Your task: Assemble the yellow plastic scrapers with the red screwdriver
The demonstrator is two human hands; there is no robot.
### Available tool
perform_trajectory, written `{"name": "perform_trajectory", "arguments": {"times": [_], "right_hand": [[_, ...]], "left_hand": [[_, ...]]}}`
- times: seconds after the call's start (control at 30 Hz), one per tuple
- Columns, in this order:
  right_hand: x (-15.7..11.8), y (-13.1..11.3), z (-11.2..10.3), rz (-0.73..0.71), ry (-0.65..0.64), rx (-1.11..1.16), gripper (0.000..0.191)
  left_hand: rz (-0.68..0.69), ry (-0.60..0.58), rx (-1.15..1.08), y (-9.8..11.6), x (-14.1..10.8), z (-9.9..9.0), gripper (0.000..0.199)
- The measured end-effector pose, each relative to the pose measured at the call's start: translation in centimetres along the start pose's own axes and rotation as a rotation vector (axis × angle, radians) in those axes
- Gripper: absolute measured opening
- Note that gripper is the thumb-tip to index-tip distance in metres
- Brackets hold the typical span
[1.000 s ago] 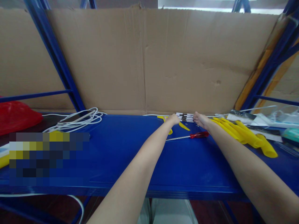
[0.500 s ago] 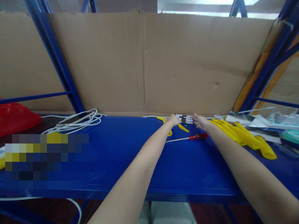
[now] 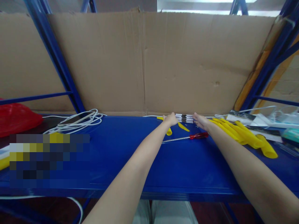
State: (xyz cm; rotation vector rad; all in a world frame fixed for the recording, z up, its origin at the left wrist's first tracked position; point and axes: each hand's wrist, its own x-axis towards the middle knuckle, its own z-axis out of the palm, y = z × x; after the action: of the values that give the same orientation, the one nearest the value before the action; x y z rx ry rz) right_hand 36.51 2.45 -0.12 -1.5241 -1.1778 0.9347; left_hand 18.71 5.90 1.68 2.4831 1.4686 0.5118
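Note:
A small stack of white sticks or tubes with dark bands in the middle (image 3: 184,118) lies crosswise at the back of the blue shelf, too far off to name more exactly. My left hand (image 3: 171,119) is at its left end, thumb apart from the fingers. At the opposite end, my right hand (image 3: 200,121) has its fingers stretched out and touching the tips. Both hands look open, with the stack between them. In front lies a screwdriver (image 3: 198,136) with a red handle. Yellow curved pieces (image 3: 183,127) rest close to my left hand.
Several yellow tubes (image 3: 247,133) lie right of my right forearm, near papers and a teal packet (image 3: 291,137). Coiled white cable (image 3: 77,119) and a red bag (image 3: 18,119) are on the left. A cardboard sheet (image 3: 144,62) walls the back; blue posts (image 3: 58,56) frame it.
My left hand has shifted slightly left and its thumb now shows apart, so more of the stack's dark bands are visible. My right hand has barely moved.

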Motion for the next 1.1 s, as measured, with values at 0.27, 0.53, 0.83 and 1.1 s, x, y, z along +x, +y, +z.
{"name": "perform_trajectory", "arguments": {"times": [0.27, 0.53, 0.83, 1.1], "right_hand": [[-0.7, -1.5, -0.4, -0.017, 0.335, -0.430, 0.042], [-3.9, -4.2, 3.3, -0.230, 0.074, -1.174, 0.026], [-6.1, -4.4, 5.6, -0.238, -0.182, -1.339, 0.029], [-5.9, -3.8, 6.1, -0.297, -0.300, -1.249, 0.039]], "left_hand": [[0.057, -0.074, 0.177, -1.3, -3.8, -0.5, 0.043], [0.115, -0.082, 0.228, -2.3, -5.0, -0.5, 0.043], [0.081, -0.042, 0.181, -2.5, -4.6, 0.0, 0.041], [0.067, 0.027, 0.060, -3.1, -4.8, -0.3, 0.039]]}}
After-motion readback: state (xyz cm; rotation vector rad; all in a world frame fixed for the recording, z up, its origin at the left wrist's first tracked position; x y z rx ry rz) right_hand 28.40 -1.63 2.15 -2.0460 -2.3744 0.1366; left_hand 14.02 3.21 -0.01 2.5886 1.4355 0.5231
